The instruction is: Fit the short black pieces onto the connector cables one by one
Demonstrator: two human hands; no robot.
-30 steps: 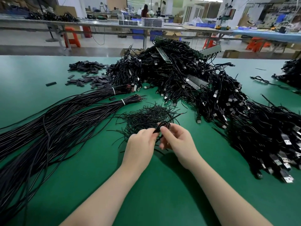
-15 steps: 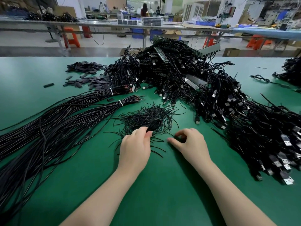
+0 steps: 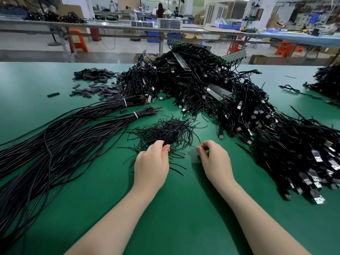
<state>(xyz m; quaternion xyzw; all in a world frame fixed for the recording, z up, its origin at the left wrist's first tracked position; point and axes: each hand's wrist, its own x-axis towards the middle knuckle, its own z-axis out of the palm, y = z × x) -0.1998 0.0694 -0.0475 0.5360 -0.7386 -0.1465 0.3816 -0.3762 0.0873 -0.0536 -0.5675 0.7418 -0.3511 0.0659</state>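
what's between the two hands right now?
Head view: mostly bare green table. The left hand grips a bunch from the pile of thin black strands; a few loose strands trail into the gap toward the right hand.

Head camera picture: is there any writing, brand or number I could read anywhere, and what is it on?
No text can be read.
Cardboard boxes under the far benches: any print is too blurred.
Machine at the back right: any label is too small and blurred.
USB plugs on the cable heap: no marking can be made out.

Thin black pieces (image 3: 166,130), heaped beside connector cables (image 3: 239,111)
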